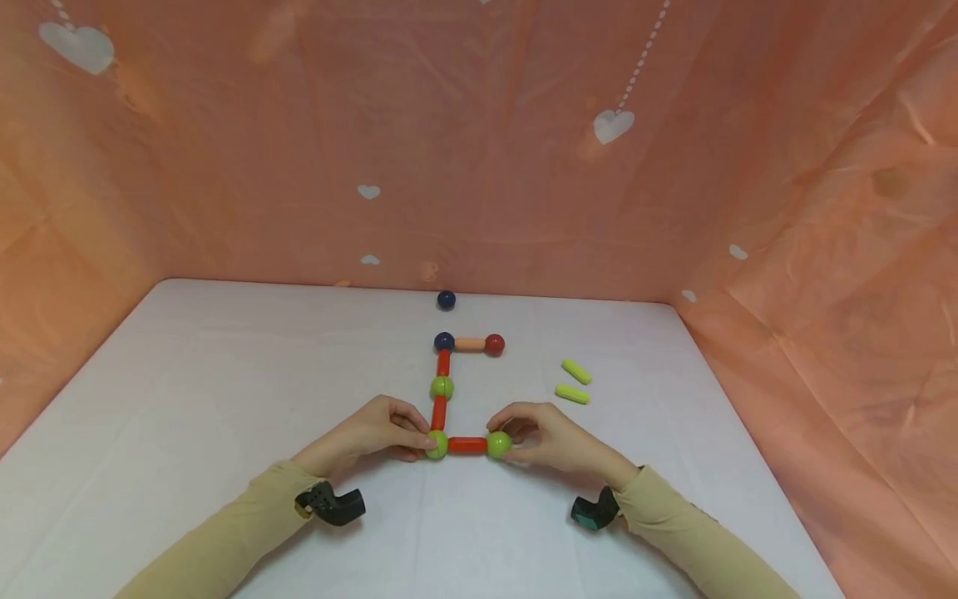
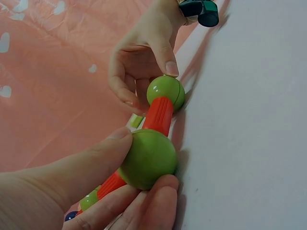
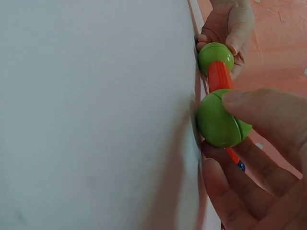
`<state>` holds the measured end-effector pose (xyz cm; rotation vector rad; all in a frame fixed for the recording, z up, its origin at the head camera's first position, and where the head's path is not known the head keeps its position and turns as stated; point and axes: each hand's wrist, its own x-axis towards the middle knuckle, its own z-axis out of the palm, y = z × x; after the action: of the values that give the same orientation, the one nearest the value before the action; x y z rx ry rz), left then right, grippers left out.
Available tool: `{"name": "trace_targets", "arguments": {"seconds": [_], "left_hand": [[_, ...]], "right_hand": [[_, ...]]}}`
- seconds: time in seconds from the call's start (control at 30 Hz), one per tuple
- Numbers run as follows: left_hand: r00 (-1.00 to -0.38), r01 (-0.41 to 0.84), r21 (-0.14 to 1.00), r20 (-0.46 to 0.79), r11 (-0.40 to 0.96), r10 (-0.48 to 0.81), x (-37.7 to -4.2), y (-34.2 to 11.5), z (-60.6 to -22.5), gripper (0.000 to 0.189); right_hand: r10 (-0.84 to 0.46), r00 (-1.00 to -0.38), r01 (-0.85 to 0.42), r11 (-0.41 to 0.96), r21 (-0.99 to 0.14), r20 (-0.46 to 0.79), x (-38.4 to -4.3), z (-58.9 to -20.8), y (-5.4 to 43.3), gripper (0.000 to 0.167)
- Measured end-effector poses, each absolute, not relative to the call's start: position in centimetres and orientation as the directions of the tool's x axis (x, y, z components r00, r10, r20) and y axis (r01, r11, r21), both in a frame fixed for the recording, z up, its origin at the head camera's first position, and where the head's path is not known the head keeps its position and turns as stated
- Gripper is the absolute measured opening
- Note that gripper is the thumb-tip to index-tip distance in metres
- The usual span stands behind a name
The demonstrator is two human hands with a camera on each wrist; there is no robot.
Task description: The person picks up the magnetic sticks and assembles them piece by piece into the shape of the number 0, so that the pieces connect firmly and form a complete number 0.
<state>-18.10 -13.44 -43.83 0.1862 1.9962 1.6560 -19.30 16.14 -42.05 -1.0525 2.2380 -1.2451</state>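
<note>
On the white table lies a chain of balls and rods. My left hand (image 1: 382, 428) pinches the green corner ball (image 2: 148, 160) between thumb and fingers. With thumb and fingertips my right hand (image 1: 550, 437) holds the green end ball (image 3: 220, 120). A red rod (image 1: 467, 445) joins these two balls. From the corner, another red rod (image 1: 439, 413) runs away to a middle green ball (image 1: 442, 388). Beyond it a further red rod (image 1: 444, 363) reaches a blue ball (image 1: 444, 342). A peach rod (image 1: 470, 344) links that ball to a red ball (image 1: 495, 344).
Two loose yellow-green rods (image 1: 575, 372) lie to the right of the chain. A separate dark blue ball (image 1: 446, 300) sits near the table's back edge. Orange cloth (image 1: 479, 166) with white hearts hangs behind and along the sides of the table (image 1: 262, 366).
</note>
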Motion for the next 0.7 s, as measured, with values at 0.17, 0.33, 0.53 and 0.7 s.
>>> {"name": "trace_targets", "arguments": {"seconds": [0.17, 0.33, 0.53, 0.7], "left_hand": [[-0.850, -0.232, 0.947, -0.308, 0.223, 0.426, -18.0, -13.3, -43.9, 0.029], [-0.853, -0.235, 0.946, -0.310, 0.222, 0.420, -17.9, -13.2, -43.8, 0.030], [-0.854, -0.244, 0.942, -0.321, 0.230, 0.409, -17.9, -13.2, -43.6, 0.032], [-0.850, -0.248, 0.943, -0.321, 0.221, 0.417, -17.9, -13.3, -43.6, 0.031]], "right_hand": [[-0.769, -0.638, -0.436, 0.320, -0.841, 0.039, -18.5, -40.5, 15.9, 0.040], [-0.774, -0.631, -0.459, 0.312, -0.832, 0.058, -18.2, -40.1, 15.9, 0.041], [-0.777, -0.627, -0.461, 0.317, -0.829, 0.052, -18.3, -40.0, 16.0, 0.041], [-0.774, -0.630, -0.486, 0.331, -0.809, 0.061, -19.0, -40.4, 16.9, 0.042]]}}
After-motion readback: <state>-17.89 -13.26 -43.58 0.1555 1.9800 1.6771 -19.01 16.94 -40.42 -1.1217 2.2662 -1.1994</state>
